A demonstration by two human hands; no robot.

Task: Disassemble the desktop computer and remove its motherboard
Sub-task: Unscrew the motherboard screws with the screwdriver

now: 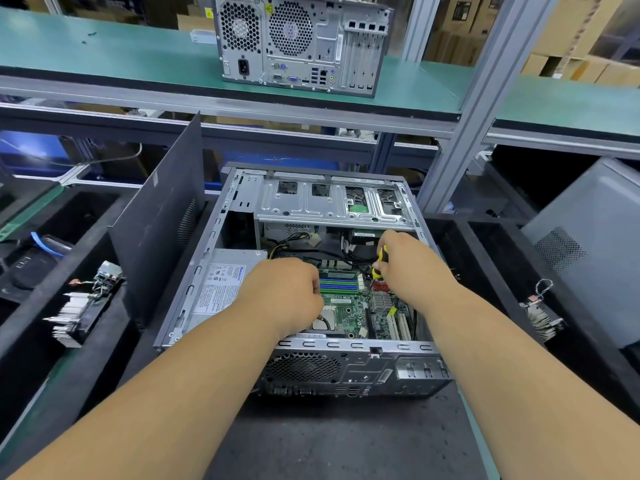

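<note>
The grey steel desktop case (304, 344) lies open-side-up on the dark worktop (332, 441) so the green motherboard (349, 311) faces up, where the right hand (408, 263), at two o'clock, grips a yellow-and-black screwdriver (380, 263), while the left hand's (287, 292) fingers (313, 292) curl at ten o'clock, perhaps steadying something unseen.

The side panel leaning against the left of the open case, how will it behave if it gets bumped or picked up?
The side panel stands on edge, propped against the open computer case, so a bump would probably tip it. It looks like thin flat sheet metal: likely stiff, fairly light for its area, and awkward to grip by its edges.
</note>
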